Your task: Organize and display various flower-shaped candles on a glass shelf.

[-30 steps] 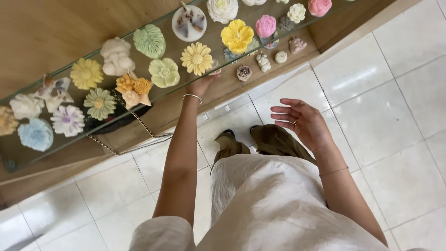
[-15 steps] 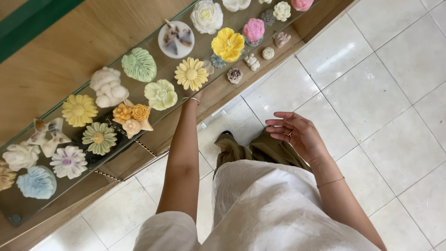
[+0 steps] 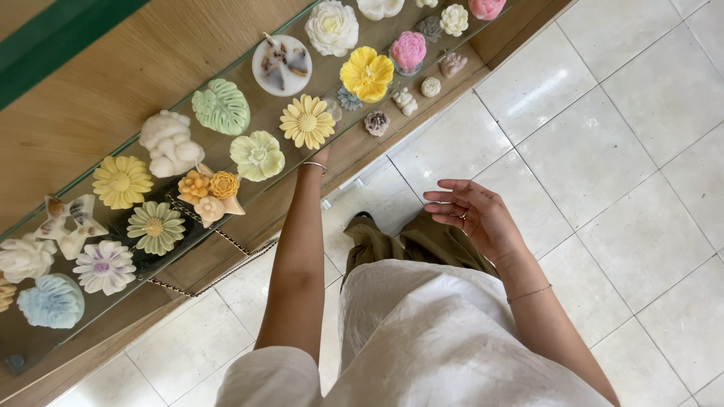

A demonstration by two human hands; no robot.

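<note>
A glass shelf (image 3: 249,192) is seen running diagonally from the lower left to the upper right, set against a wooden wall (image 3: 98,105), with flower-shaped and shell-shaped candles laid out along it. The left hand (image 3: 320,156) is raised to the front edge of the shelf; its fingers are hidden at that edge, so it cannot be told whether they are spread or closed on anything, and only the wrist with a thin bangle (image 3: 315,165) is shown. Nearest to that hand, just behind the front edge, a pale yellow daisy candle (image 3: 307,121) is placed, with a light green flower candle (image 3: 257,155) beside it toward the left end. Farther back, a green leaf candle (image 3: 221,107) and a round white candle with dried petals (image 3: 282,65) lie near the wall side. A bright yellow hibiscus candle (image 3: 366,74) and a pink rose candle (image 3: 408,51) are set toward the right end. The right hand (image 3: 473,216) is held well apart from the shelf, above the white tiled floor (image 3: 603,151), with its fingers loosely spread and nothing held; a ring is worn on one finger and a thin bracelet (image 3: 529,293) on the wrist. A white garment (image 3: 422,339) is seen below both arms.
</note>
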